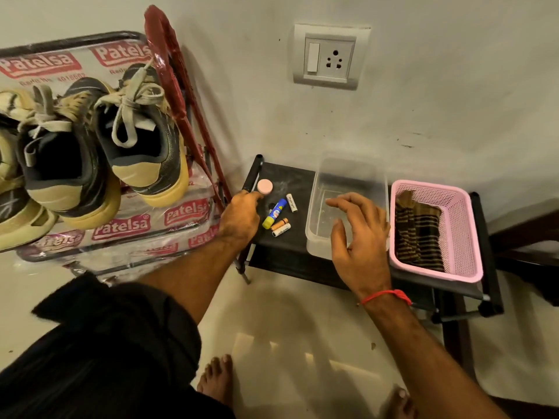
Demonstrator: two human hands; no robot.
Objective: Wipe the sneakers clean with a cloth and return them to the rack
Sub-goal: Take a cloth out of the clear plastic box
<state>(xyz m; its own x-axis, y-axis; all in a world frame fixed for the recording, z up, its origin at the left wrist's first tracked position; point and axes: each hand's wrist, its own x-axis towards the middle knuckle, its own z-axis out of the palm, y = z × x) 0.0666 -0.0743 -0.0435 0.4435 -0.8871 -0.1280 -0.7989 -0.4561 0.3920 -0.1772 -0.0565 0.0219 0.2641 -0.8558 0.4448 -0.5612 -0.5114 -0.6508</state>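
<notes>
The leftmost sneakers (9, 189) on the rack (127, 234) are cut off by the left edge, so only part of each is seen. The fingertips of the left hand (242, 213) are hidden against the pink round lid (265, 187), and whether it is pinched or merely touched cannot be told. The print on the batteries (280, 227) is too small to be read. The striped cloth (419, 231) is partly concealed by the wall of the pink basket (459, 237). The dark furniture (529, 237) at the right is cut off by the edge.
</notes>
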